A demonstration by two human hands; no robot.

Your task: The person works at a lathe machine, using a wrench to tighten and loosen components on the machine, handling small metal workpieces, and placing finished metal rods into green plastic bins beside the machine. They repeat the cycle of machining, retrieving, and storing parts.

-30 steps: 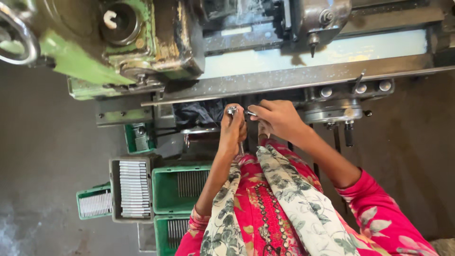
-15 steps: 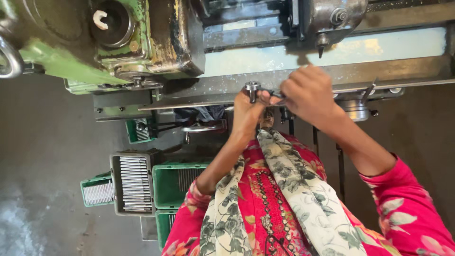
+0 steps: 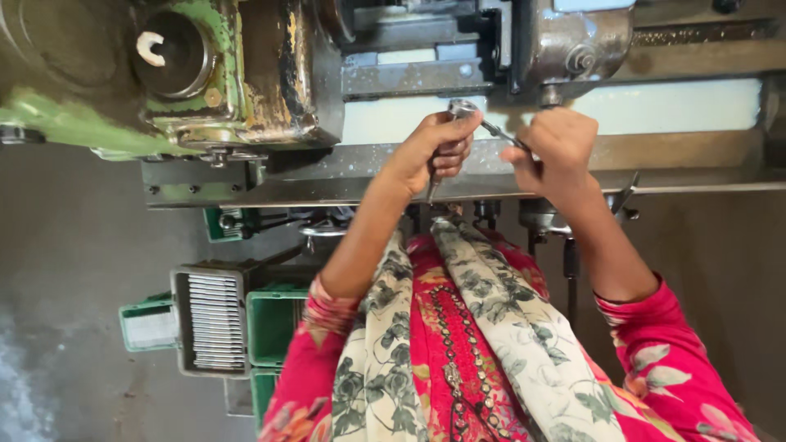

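**Both hands on a small metal tool at the machine rail**

While the left hand (image 3: 430, 151) curls its fingers (image 3: 449, 155) shut round a small metal tool (image 3: 463, 108), the round shiny head of that tool sticks out just above the knuckles. A thin rod (image 3: 501, 134) runs from the head across to the right hand (image 3: 553, 151), whose fingers (image 3: 524, 160) are closed in a pinch on the rod's far end. Both hands are raised close together, the tool bridging the gap between them.

Taking the tool as the landmark: just below it lies the long grey steel rail (image 3: 327, 192) of the machine, and behind it a pale panel (image 3: 671, 106). Above and a little right of the tool sits a grey metal housing (image 3: 573, 49). Well to the left of the tool is the green, rust-stained machine head (image 3: 246, 82) with a round dark opening (image 3: 168, 53). Down and to the left of the tool, on the floor (image 3: 74, 245), stand green crates (image 3: 274, 323) and a grey tray (image 3: 213, 319) packed with rows of thin metal pieces. Directly under the tool hang a flowered scarf (image 3: 508, 327) and pink patterned sleeves (image 3: 655, 344).
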